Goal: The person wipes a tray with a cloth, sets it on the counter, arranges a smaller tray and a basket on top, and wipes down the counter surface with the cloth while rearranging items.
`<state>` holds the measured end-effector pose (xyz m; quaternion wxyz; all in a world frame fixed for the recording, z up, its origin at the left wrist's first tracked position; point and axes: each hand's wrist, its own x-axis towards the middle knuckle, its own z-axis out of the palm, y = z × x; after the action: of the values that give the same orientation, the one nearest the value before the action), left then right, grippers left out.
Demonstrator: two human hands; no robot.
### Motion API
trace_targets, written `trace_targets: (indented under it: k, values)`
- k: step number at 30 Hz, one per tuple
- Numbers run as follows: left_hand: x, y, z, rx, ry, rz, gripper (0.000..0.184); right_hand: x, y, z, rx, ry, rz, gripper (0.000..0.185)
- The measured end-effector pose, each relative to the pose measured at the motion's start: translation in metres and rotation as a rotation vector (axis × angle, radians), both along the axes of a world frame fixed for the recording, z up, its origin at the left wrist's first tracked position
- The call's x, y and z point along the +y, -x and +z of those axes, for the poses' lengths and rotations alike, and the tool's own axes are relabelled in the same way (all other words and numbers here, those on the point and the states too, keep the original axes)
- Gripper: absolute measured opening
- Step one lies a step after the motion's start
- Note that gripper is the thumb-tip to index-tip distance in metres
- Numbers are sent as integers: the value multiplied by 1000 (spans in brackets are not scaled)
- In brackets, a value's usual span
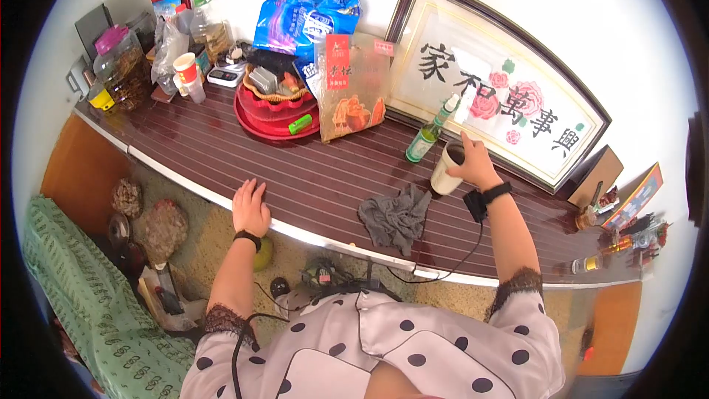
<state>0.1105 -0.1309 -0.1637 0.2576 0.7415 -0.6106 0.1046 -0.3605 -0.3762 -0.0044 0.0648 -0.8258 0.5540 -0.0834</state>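
Observation:
My right hand (476, 164) is wrapped round a cream-coloured cup (444, 176) that stands on the dark striped counter. Just left of the cup is a green glass bottle (423, 141), upright. A crumpled grey cloth (395, 218) lies below them, close to the counter's front edge. My left hand (251, 208) rests at the white front edge of the counter, fingers stretched out and holding nothing. Both wrists wear black bands, and a cable hangs from the one on the right.
Behind stands a framed calligraphy picture (502, 89). Left of it are a tan packet (354, 89), red trays (277, 120), a blue bag (304, 18), a paper cup (185, 68) and jars (122, 66). Small bottles (587, 264) stand far right.

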Motion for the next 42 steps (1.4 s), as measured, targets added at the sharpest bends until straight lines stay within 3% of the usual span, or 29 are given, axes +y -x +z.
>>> trace_targets:
  k: [8, 14, 18, 21, 26, 30, 35, 42]
  values:
    - [1, -10, 0, 62, -18, -97, 50, 62, -31, 32, -116, 33, 127, 97]
    - [1, -42, 43, 365, -352, -291, 60, 82, -78, 31, -149, 67, 168, 94]
    - [-4, -63, 36, 183, -226, -413, 61, 82, -115, 64, -177, 79, 206, 92]
    - [-2, -62, 33, 13, -138, -429, 57, 60, -151, 115, -247, 148, 215, 91]
    - [-4, -60, 30, 15, -27, -378, 52, -21, -216, 196, -289, 359, 166, 87]
    - [-5, -63, 26, 29, 0, -360, 53, -102, -269, 224, -196, 597, 176, 86]
    - [-5, -63, 27, 46, -3, -347, 54, -164, -312, 212, -7, 644, 160, 94]
    - [-8, -64, 28, 35, -40, -351, 50, -205, -316, 183, 5, 732, 194, 93]
